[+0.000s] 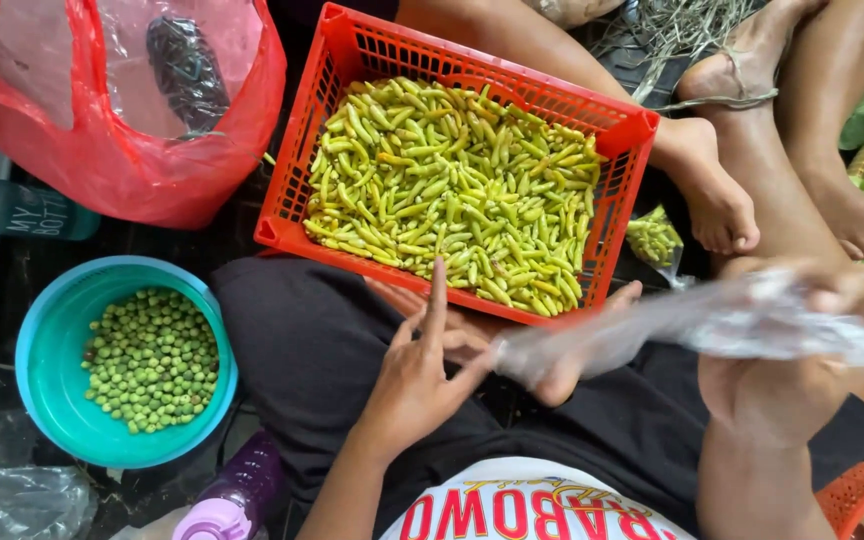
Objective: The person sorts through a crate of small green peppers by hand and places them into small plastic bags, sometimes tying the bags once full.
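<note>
Both hands [422, 370] [802, 350] pinch a clear plastic bag [692, 325] before the red crate [632, 130] of chillies [452, 180]

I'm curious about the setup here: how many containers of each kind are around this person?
Red plastic crate: 1
Teal bowl: 1
Red plastic bag: 1
Clear plastic bag, pulled between left hand and right hand: 1
Bottles, teal and purple: 2
Total: 6

Orange crate [624, 132] blocks ahead; teal bowl [47, 375] left; dark lap [297, 335] between stays passable.
</note>
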